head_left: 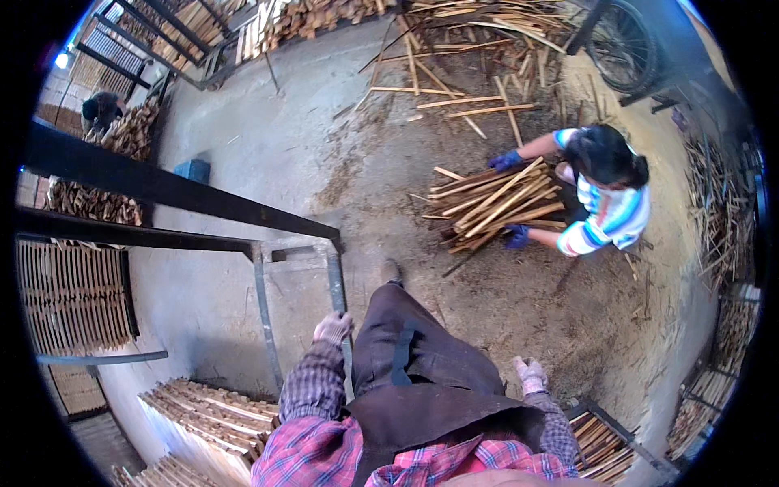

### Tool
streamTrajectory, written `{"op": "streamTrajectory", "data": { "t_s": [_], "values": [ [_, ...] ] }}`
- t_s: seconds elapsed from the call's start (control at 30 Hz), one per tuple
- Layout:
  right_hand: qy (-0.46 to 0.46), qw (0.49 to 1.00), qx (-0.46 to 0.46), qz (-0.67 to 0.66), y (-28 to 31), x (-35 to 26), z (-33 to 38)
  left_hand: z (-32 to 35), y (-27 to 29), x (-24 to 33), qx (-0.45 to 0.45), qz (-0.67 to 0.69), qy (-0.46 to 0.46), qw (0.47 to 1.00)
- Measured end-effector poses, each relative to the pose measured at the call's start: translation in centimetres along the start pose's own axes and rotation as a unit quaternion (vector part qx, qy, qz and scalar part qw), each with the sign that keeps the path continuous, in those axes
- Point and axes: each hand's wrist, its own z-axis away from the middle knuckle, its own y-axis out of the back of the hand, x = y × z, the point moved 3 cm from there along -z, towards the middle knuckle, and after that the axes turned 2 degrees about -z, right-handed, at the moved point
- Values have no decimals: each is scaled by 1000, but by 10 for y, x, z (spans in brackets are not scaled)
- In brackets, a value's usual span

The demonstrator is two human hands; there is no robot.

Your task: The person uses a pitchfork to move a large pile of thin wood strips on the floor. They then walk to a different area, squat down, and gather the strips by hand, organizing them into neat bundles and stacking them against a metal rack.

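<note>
My left hand [333, 327], in a pale knitted glove, has its fingers curled in and overlaps the upright leg of a dark metal frame [337, 280]. Whether it touches that leg I cannot tell; nothing shows in its grip. My right hand [531, 375], gloved too, hangs beside my right thigh, loosely closed with nothing seen in it. A dark apron [430, 349] covers my legs, and one shoe shows ahead. At the right, a crouching co-worker in dark blue gloves has both hands around a heap of wooden sticks [499, 203] on the floor.
Loose sticks [471, 101] lie scattered at the back. Wooden slats [215, 418] are stacked at my lower left, more sticks [600, 450] at my lower right. A blue box [192, 170] stands on the concrete floor. Another person bends at far left; a wheel [623, 49] stands at back right.
</note>
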Motion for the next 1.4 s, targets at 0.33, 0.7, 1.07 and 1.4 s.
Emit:
{"op": "streamTrajectory", "data": {
  "t_s": [0.33, 0.7, 1.07, 1.4],
  "values": [
    [226, 868, 58, -438, -30, -255, -68, -154, 192, 177, -50, 406, -67, 910],
    [264, 955, -129, 47, 109, -536, -51, -307, 267, 164, 174, 201, -35, 963],
    [243, 956, -144, 81, 220, -686, -112, -457, 372, 156, -191, -103, 178, 960],
    [143, 953, -117, -240, 277, -780, -78, -665, 516, 220, -303, -191, -320, 877]
  ]
}}
